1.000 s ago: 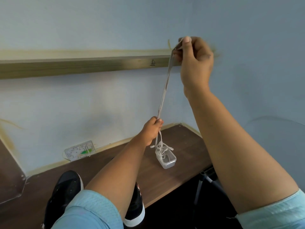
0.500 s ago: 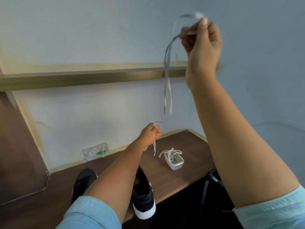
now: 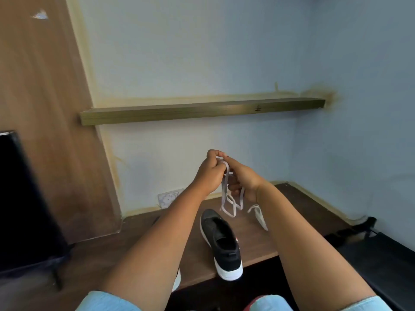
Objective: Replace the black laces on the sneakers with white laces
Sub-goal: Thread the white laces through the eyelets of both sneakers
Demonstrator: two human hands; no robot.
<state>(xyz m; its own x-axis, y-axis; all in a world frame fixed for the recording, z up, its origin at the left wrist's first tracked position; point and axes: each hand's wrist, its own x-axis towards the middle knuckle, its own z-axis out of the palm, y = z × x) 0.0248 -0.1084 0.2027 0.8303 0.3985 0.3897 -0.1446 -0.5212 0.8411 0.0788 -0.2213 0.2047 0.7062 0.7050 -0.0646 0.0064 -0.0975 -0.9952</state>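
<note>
Hands together above worktop (image 3: 292, 221): left hand (image 3: 210, 173) and right hand (image 3: 241, 179) both clamp white lace (image 3: 226, 198) in a shared grip, fingers curled round it. Lace loops hang below the grip, clear of the worktop. Black sneaker (image 3: 221, 241) sits below the grip, toe pointing away, no lace visible. More white lace (image 3: 260, 215) lies just right of the loops.
</note>
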